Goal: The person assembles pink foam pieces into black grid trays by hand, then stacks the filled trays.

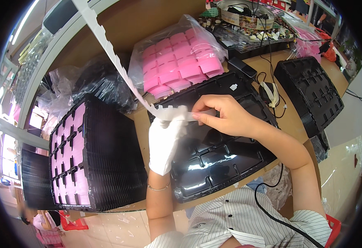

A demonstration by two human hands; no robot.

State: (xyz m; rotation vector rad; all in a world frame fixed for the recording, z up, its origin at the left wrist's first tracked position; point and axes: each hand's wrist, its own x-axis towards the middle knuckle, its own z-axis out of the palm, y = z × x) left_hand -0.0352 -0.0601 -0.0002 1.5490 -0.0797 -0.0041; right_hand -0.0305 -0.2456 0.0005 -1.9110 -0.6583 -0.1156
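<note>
A long whitish strip with notched edges [115,62] hangs down from the upper left to my hands. My left hand [164,142], in a white glove, is closed around its lower end; some of the fingers are blurred. The bare thumb and forefinger of my right hand [224,115] pinch the strip's end, just beside the glove. Both hands are above a black plastic tray [201,192] with moulded compartments. On the tray's far part lies a small white piece [233,87].
At left stands a tall stack of black trays [111,161], its top one filled with pink pieces. A clear bag of pink pieces [181,60] sits behind the tray. More black trays [309,93] are stacked at right, near cables and a dark box [242,67].
</note>
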